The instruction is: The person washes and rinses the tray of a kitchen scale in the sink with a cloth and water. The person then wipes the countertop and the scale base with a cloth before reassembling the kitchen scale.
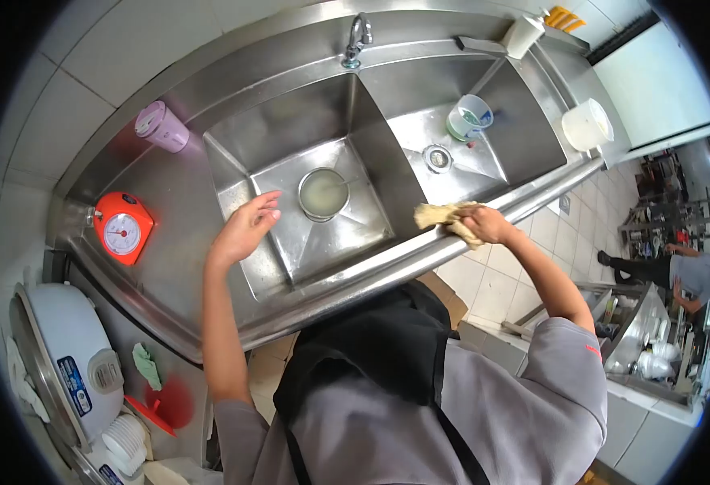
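My right hand (488,225) is closed around a yellowish cloth (444,214), pressed on the rounded front rim (395,263) of a steel double sink. Part of the cloth hangs over the rim's outer side. My left hand (244,229) hovers over the left basin (290,129), fingers apart, holding nothing. To the right of that hand, a round metal container (323,194) with cloudy liquid stands on the basin floor. In the right basin, a clear plastic cup (469,118) with something green in it stands near the drain (437,159).
A red kitchen scale (124,228) and a lilac tumbler (162,127) stand on the left drainboard. The faucet (357,40) rises behind the divider. A white tub (587,126) and pump bottle (524,34) are at right. Another person (690,275) is far right. A rice cooker (76,356) stands lower left.
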Available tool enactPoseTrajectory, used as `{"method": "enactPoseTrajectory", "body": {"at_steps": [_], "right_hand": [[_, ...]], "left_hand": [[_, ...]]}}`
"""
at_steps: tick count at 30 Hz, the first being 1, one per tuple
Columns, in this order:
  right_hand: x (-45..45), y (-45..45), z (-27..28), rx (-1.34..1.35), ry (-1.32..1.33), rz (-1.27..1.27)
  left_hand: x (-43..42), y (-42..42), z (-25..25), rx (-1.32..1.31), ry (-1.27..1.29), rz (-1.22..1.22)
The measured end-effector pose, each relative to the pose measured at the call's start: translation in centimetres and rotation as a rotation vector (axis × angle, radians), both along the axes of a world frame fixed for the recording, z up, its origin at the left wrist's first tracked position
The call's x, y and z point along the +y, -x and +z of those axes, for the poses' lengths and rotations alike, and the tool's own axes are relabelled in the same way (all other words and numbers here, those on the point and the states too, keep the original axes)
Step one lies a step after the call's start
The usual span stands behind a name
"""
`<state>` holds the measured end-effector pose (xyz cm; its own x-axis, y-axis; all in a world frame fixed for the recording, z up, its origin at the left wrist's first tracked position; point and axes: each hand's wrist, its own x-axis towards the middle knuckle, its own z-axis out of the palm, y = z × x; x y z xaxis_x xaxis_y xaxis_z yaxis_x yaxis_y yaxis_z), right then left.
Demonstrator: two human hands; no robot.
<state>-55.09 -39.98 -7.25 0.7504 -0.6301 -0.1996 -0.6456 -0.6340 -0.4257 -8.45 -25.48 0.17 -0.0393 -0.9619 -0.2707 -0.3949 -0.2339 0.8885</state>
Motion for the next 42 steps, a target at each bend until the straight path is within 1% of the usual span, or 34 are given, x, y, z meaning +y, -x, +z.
{"method": "enactPoseTrajectory", "body": {"at_steps": [1,2,4,6,7,8,10,12,13,14,15,16,17,18,19,20,21,22,23,24,25,27,29,30,31,32,33,34,35,36,38,40,41,42], "right_hand": [[-1.3,0.9,-0.3,0.149,-0.122,-0.111],[-1.9,0.9,0.5,0.145,-0.204,-0.177],[-2.7,-1.2,3.4,0.179,-0.286,-0.261],[-3.7,-3.1,3.6,-0.013,-0.356,-0.29],[-3.8,-5.8,6.2,-0.031,-0.434,-0.256],[-4.4,-7.8,7.0,-0.097,-0.546,-0.248],[-6.0,-12.1,9.2,-0.194,-0.55,-0.099],[-11.6,-14.8,7.3,-0.305,-0.526,-0.09],[-15.1,-16.2,6.4,-0.443,-0.187,-0.019],[-19.2,-17.8,5.8,-0.395,0.014,-0.087],[-22.3,-19.4,5.1,-0.469,0.201,-0.146],[-25.8,-21.0,4.5,-0.334,0.282,-0.214],[-28.9,-22.5,3.2,-0.456,0.467,-0.136],[-30.1,-24.5,4.0,-0.44,0.477,-0.111],[-32.2,-25.8,2.9,-0.449,0.565,-0.049],[-33.5,-26.9,2.3,-0.438,0.576,-0.003],[-33.1,-27.3,3.2,-0.199,0.605,0.011],[-33.8,-27.9,2.3,-0.215,0.568,-0.035],[-34.6,-27.9,1.3,-0.247,0.62,0.015],[-34.8,-27.9,1.1,-0.212,0.603,0.043],[-34.7,-27.8,1.4,-0.173,0.591,0.065],[-32.8,-27.5,2.2,-0.033,0.47,-0.101],[-31.3,-26.2,0.7,-0.125,0.512,-0.121],[-29.8,-25.4,-0.1,-0.105,0.466,-0.156],[-28.3,-25.0,-1.9,-0.267,0.318,-0.313],[-26.6,-24.7,-2.0,-0.232,0.093,-0.199],[-23.8,-24.9,-1.3,-0.251,-0.443,-0.314],[-21.4,-25.3,-2.2,-0.508,-0.951,-0.477],[-20.1,-25.9,-2.7,-0.685,-1.109,-0.599],[-19.5,-25.8,-3.6,-0.823,-1.221,-0.474],[-18.3,-26.8,-3.3,-1.009,-1.229,-0.544],[-18.2,-26.7,-4.7,-0.77,-0.912,-0.516],[-17.7,-26.7,-5.1,-0.694,-0.774,-0.477],[-15.9,-27.5,-1.9,-0.786,-0.856,-0.449]], "left_hand": [[-0.2,0.5,-0.3,-0.014,0.004,0.0],[-0.5,1.2,-0.7,-0.03,0.005,0.004],[-1.7,3.5,-2.2,0.024,-0.039,-0.012],[-3.8,6.4,-4.3,0.192,-0.103,-0.169],[-5.0,8.4,-5.0,0.289,-0.151,-0.185],[-6.1,10.3,-5.5,0.386,-0.197,-0.205],[-8.6,13.3,-6.0,0.826,-0.383,-0.061],[-11.5,14.6,-5.5,1.098,-0.263,0.039],[-13.2,15.0,-7.3,1.03,-0.163,0.149],[-14.5,14.6,-7.1,0.98,-0.126,0.223],[-15.6,14.2,-7.3,0.896,-0.082,0.264],[-16.5,13.6,-7.7,0.811,-0.038,0.312],[-17.4,13.1,-8.0,0.716,0.052,0.347],[-18.1,12.8,-8.3,0.616,0.135,0.388],[-19.0,12.6,-7.6,0.566,0.105,0.467],[-19.8,12.3,-7.6,0.468,0.194,0.5],[-20.7,12.0,-7.3,0.414,0.183,0.525],[-22.0,11.8,-8.2,0.311,0.269,0.556],[-22.8,11.5,-7.2,0.227,0.23,0.569],[-23.8,11.4,-7.3,0.151,0.195,0.616],[-24.7,11.2,-7.1,0.14,0.208,0.648],[-26.0,11.2,-7.2,0.101,0.232,0.704],[-27.1,11.3,-7.6,0.084,0.237,0.748],[-27.5,11.5,-7.6,0.096,0.266,0.781],[-27.8,11.9,-7.5,0.109,0.296,0.816],[-28.2,12.4,-7.5,0.121,0.325,0.853],[-29.0,12.8,-8.7,0.24,0.304,0.862],[-29.8,13.4,-9.8,0.205,0.303,0.897],[-30.0,14.3,-10.6,0.163,0.312,0.939],[-30.3,15.1,-11.6,0.121,0.322,0.978],[-32.1,16.0,-17.1,-0.306,0.339,1.124],[-29.7,14.7,-11.0,0.518,0.098,1.065],[-29.6,13.8,-12.2,0.52,0.129,1.103],[-28.9,13.0,-11.9,0.525,0.162,1.139]]}}
